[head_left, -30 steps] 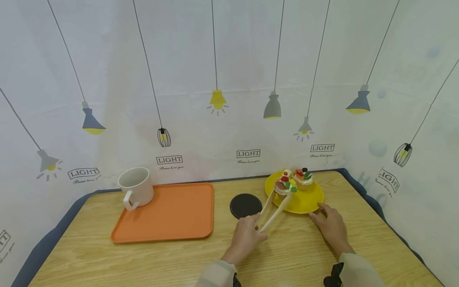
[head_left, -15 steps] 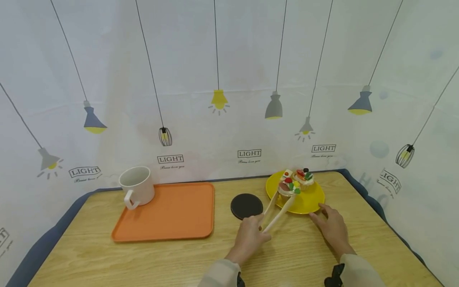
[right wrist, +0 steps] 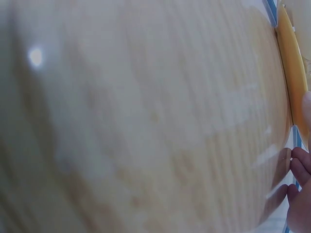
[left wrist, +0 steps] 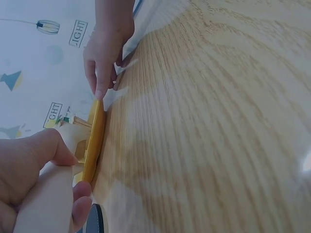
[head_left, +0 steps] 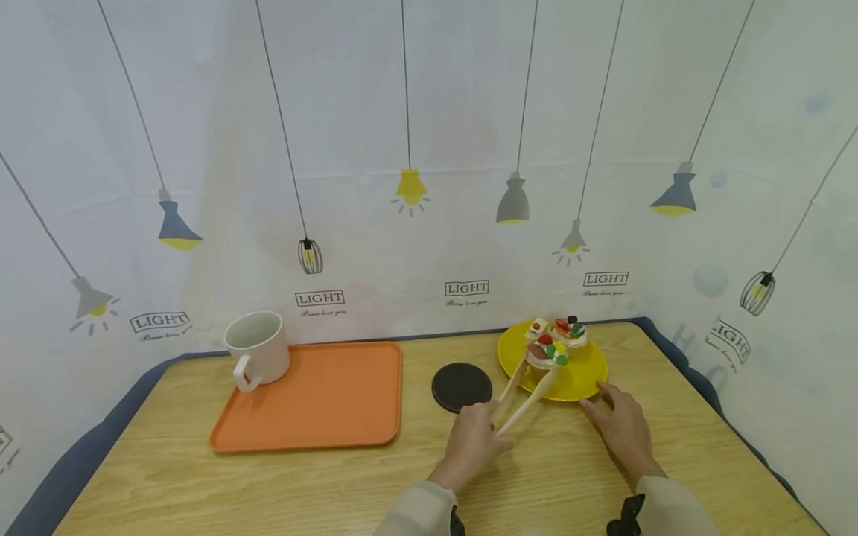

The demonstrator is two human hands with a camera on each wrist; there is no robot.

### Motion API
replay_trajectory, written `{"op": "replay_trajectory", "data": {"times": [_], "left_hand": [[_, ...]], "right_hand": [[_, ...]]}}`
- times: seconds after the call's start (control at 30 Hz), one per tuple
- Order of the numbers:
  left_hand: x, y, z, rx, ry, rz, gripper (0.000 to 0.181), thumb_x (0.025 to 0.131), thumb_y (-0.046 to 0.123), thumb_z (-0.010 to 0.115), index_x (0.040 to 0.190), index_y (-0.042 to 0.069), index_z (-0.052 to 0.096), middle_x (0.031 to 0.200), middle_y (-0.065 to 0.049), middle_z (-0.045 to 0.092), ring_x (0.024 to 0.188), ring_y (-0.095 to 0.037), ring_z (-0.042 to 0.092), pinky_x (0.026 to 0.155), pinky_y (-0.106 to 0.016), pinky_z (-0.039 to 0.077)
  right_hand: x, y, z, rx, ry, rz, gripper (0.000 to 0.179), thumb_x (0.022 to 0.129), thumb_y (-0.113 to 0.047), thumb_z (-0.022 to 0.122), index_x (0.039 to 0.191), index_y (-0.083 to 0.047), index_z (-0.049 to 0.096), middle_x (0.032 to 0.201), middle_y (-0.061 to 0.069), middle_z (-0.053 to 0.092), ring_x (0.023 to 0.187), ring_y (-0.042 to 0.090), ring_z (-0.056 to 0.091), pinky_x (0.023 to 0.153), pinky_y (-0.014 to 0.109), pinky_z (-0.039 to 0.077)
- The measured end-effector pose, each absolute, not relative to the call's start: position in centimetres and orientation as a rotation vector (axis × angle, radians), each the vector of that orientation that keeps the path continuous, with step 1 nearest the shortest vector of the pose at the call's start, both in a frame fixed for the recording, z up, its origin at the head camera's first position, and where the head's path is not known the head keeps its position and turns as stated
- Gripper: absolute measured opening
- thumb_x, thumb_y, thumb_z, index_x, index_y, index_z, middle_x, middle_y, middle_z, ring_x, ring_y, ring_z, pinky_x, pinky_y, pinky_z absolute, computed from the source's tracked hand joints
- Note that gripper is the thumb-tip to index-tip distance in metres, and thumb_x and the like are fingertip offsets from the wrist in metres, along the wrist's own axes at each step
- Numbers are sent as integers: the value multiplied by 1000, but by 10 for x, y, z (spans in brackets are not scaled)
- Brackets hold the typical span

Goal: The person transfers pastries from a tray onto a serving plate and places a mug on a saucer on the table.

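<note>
In the head view my left hand (head_left: 472, 439) grips pale tongs (head_left: 529, 402). Their tips sit on either side of a cupcake (head_left: 541, 359) topped with red, green and yellow pieces. It is over the left part of a yellow plate (head_left: 590, 372); whether its base touches the plate I cannot tell. A second cupcake (head_left: 568, 333) and a small white cake piece (head_left: 536, 327) are behind it. My right hand (head_left: 623, 430) touches the plate's near right rim with its fingertips. The left wrist view shows the tongs' handle (left wrist: 46, 204) inside my left hand.
A black round coaster (head_left: 461, 385) lies left of the plate. Farther left is an orange tray (head_left: 335, 402), with a white mug (head_left: 258, 350) at its back left corner. A printed curtain (head_left: 375, 246) stands behind the wooden table (head_left: 302, 491).
My left hand has moved a little to the right with the tongs, and the front cupcake has shifted right over the plate. My right hand stays at the rim.
</note>
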State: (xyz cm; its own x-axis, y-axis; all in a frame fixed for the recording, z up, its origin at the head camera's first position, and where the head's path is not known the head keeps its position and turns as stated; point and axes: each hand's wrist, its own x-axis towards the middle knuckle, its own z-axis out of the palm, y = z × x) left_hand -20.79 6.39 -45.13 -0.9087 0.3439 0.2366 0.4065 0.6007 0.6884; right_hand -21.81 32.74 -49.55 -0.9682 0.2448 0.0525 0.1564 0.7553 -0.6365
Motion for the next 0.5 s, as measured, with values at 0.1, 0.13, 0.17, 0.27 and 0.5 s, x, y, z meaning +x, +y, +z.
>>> {"op": "replay_trajectory", "data": {"times": [0.1,0.13,0.17,0.27,0.5], "left_hand": [[-208,65,-450,-643,-2743,-1184,54,66,4,79,116,-5,62,80,-15,66,58,-7,54,46,-17,41],[-208,66,-450,-642,-2746,-1176,54,66,4,79,117,-5,62,81,-15,66,59,-7,54,46,-17,41],[-208,66,-449,-643,-2748,-1172,54,67,4,79,117,-6,62,81,-15,66,59,-8,54,46,-17,42],[-208,66,-449,-646,-2751,-1161,54,67,4,78,117,-6,61,82,-15,66,60,-9,56,47,-18,42],[-209,66,-446,-647,-2786,-1135,53,67,4,77,116,-6,62,88,-18,66,63,-12,60,48,-19,44]], "right_hand": [[-219,328,-496,-320,-2815,995,76,90,-48,53,138,7,34,135,33,36,124,48,30,100,60,23],[-219,327,-496,-321,-2814,996,76,89,-48,53,138,7,34,135,33,36,124,48,30,100,60,23],[-219,327,-496,-320,-2812,993,76,89,-48,54,138,7,34,135,33,36,124,48,31,100,60,23],[-219,327,-495,-313,-2813,985,76,90,-48,53,138,8,35,133,33,37,122,48,33,99,60,25],[-219,327,-494,-317,-2826,971,77,89,-49,53,137,9,35,131,34,39,119,49,35,98,60,26]]}}
